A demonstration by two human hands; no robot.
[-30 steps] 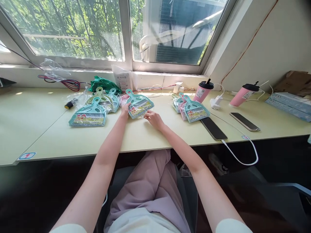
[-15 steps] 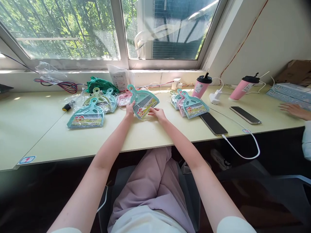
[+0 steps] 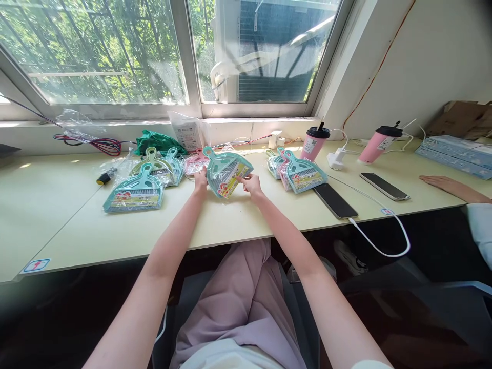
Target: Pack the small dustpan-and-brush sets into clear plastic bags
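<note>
A teal dustpan-and-brush set (image 3: 227,171) in clear wrap is tilted above the table between my hands. My left hand (image 3: 201,179) grips its left edge, fingers closed. My right hand (image 3: 250,184) pinches the lower right edge by the yellow label. On the left lie a wrapped teal set (image 3: 135,193), a green set (image 3: 152,163) and a blue one behind it, with a pink set (image 3: 196,162) beside my left hand. To the right, another teal set (image 3: 305,174) overlaps a pink one and others.
A black phone (image 3: 337,201) with a white cable lies right of the sets. Beyond are a second phone (image 3: 384,186), two pink cups (image 3: 314,144), a charger and blue boxes. Another person's hand (image 3: 442,183) rests at the right. A yellow-black object (image 3: 104,178) lies left.
The view has shifted slightly, so the table sits lower. My hands still hold the teal set. The other person's hand has moved left and toward the table's front edge.
</note>
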